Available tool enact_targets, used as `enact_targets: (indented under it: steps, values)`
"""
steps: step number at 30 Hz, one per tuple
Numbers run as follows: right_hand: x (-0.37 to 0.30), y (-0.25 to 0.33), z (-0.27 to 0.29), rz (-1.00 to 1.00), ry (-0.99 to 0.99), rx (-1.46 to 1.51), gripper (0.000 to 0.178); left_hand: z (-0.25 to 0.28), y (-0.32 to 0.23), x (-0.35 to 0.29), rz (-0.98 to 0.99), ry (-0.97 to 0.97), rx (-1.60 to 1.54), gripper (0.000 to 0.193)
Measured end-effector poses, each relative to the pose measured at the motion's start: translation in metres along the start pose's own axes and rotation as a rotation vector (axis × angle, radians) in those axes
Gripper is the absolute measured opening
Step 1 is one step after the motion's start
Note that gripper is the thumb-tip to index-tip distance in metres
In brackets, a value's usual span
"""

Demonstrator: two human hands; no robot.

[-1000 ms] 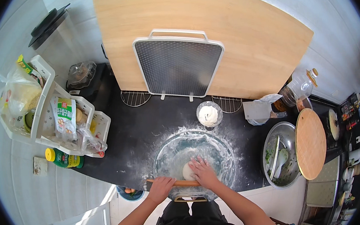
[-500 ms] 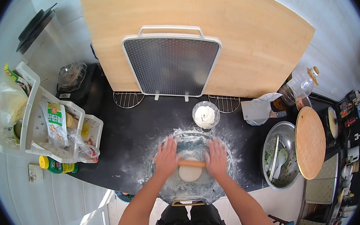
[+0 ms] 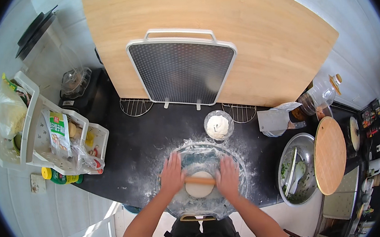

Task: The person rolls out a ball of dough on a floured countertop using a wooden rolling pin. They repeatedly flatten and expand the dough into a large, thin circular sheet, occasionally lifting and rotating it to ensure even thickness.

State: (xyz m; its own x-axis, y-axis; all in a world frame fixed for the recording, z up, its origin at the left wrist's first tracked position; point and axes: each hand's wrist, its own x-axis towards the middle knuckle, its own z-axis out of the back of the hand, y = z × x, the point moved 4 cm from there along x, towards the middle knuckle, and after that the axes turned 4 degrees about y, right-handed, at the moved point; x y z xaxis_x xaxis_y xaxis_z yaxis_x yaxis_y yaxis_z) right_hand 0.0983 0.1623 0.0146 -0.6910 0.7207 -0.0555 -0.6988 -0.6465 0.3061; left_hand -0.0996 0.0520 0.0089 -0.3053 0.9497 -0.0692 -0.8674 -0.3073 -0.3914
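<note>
Rolling pin (image 3: 200, 180) moved onto dough (image 3: 199, 191), axis left-right; left hand (image 3: 171, 175) and right hand (image 3: 228, 178) unclenched, fingers outstretched

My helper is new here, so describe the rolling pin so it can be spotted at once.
On the black counter, find the round, flour-dusted board at the edge nearest the person. The rolling pin lies crosswise over pale, round dough there, between the left hand and the right hand. Unlike the dough, it is a slim, straight, orange-brown rod.
</note>
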Motion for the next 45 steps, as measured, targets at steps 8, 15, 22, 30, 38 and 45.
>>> enact_targets:
  steps: [8,15,22,30,38,45]
  values:
    - [-0.03,-0.033,-0.015,0.086,-0.034,0.119,0.062,0.008,-0.025,-0.03,0.124,-0.024,0.01,0.07]
    - [-0.026,0.004,-0.002,0.252,0.072,0.027,0.061,-0.012,0.006,-0.067,0.16,0.055,0.003,0.07]
    - [0.033,-0.012,-0.01,0.167,-0.079,-0.016,0.061,0.008,0.007,0.003,0.275,-0.139,0.048,0.069]
    - [-0.049,-0.007,-0.004,0.196,0.122,0.114,0.058,-0.011,-0.01,-0.077,0.136,0.001,0.002,0.068]
    - [0.041,-0.037,-0.01,-0.065,-0.188,0.098,0.055,0.011,0.003,0.055,0.192,-0.225,0.058,0.067]
    - [-0.081,-0.005,-0.017,0.084,0.142,0.047,0.066,-0.007,-0.004,-0.1,0.124,0.198,-0.087,0.066]
